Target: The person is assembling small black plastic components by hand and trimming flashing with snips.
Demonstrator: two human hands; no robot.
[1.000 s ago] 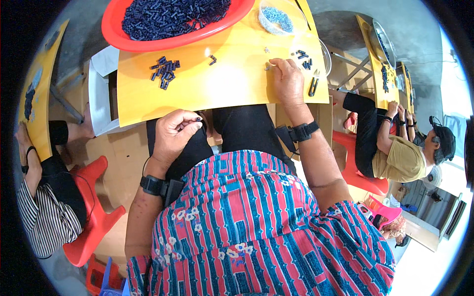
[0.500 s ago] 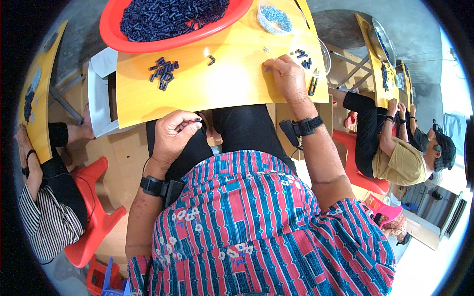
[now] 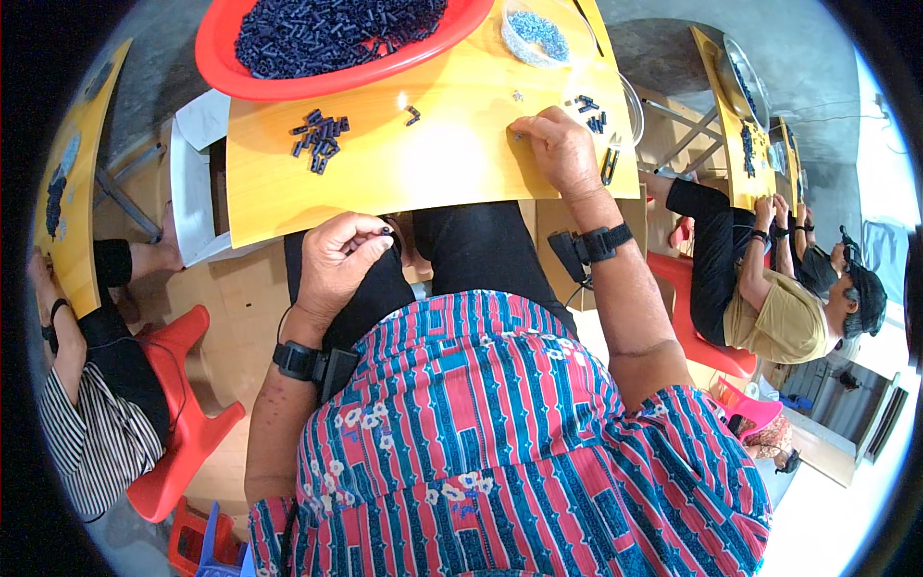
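Observation:
Between the thumb and forefinger of my left hand (image 3: 338,258), held over my lap just off the table's front edge, is a small black cylindrical piece (image 3: 386,231). My right hand (image 3: 558,152) rests on the yellow table (image 3: 413,178) toward its right side. Its thumb and forefinger pinch down at the tabletop, beside tiny silvery bits (image 3: 518,137); whether one is in the fingers is too small to tell. Near that hand lie a few dark cylindrical pieces (image 3: 594,113) and black-handled thread snips (image 3: 611,163). A heap of similar dark pieces (image 3: 321,139) lies on the left.
A red basin (image 3: 346,85) full of dark pieces stands at the back. Right of it is a clear tub (image 3: 534,40) of small bluish parts. Two dark pieces (image 3: 412,115) lie mid-table. Other people sit at yellow tables on both sides, near a red stool (image 3: 183,423).
My right hand's fingertips have shifted very slightly left on the tabletop. My left hand keeps its pinch on the small black piece, almost unmoved.

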